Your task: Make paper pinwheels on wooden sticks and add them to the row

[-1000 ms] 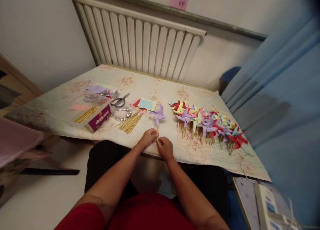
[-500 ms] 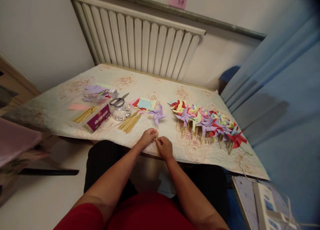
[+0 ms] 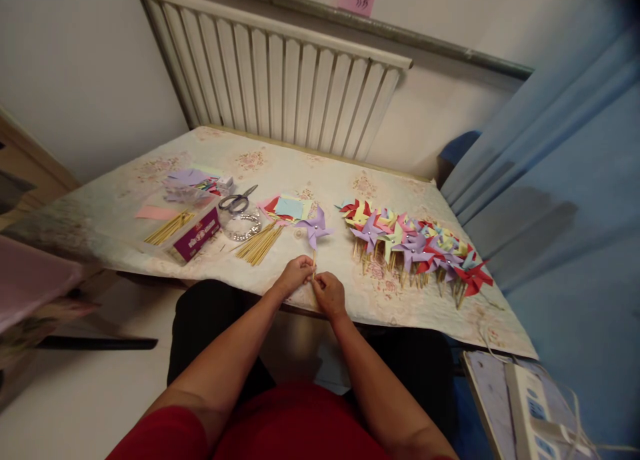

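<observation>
A purple paper pinwheel on a thin wooden stick stands upright in front of me, near the table's front edge. My left hand pinches its stick from the left. Just below and to the right, my right hand has its fingers closed on the same stick. To the left lies a fanned bundle of wooden sticks. Behind it are stacked coloured paper sheets. A crowd of finished pinwheels in purple, red, yellow and pink lies to the right.
Scissors lie beside a clear round dish with silvery small pieces. At the left are a purple-labelled box with sticks and a pile of coloured paper. A power strip sits at the lower right, by a blue curtain.
</observation>
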`<state>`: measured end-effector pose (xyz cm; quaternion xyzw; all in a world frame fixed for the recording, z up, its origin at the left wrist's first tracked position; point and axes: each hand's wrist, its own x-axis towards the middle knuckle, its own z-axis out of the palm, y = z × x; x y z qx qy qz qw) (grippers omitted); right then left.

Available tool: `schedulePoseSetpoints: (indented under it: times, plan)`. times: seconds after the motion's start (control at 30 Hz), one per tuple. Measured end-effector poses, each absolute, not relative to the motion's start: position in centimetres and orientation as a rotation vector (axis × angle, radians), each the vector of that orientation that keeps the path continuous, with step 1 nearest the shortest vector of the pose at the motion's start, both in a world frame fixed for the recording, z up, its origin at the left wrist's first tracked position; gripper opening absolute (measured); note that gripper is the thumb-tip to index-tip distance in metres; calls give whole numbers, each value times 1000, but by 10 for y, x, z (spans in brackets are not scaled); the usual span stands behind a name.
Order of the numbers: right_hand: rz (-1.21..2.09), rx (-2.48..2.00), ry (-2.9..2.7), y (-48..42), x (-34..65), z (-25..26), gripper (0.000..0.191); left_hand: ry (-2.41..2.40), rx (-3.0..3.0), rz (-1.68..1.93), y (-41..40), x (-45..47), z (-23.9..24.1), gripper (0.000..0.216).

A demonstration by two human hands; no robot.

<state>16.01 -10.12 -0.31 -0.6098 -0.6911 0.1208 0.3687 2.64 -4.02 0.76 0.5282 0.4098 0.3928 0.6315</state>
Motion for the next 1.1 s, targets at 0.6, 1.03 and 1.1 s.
schedulePoseSetpoints:
  times: [0.6, 1.03, 1.1]
  plan:
    - [343, -1535, -1784, -102, 161, -3, 19, 938, 1218, 906, -41, 25, 11, 20]
    - [342, -1489, -1797, -105, 162, -2, 18, 977, 1151, 895, -42, 24, 13, 24]
    - [346, -1490, -1808, -105, 162, -2, 18, 990, 1137, 900, -42, 24, 14, 23]
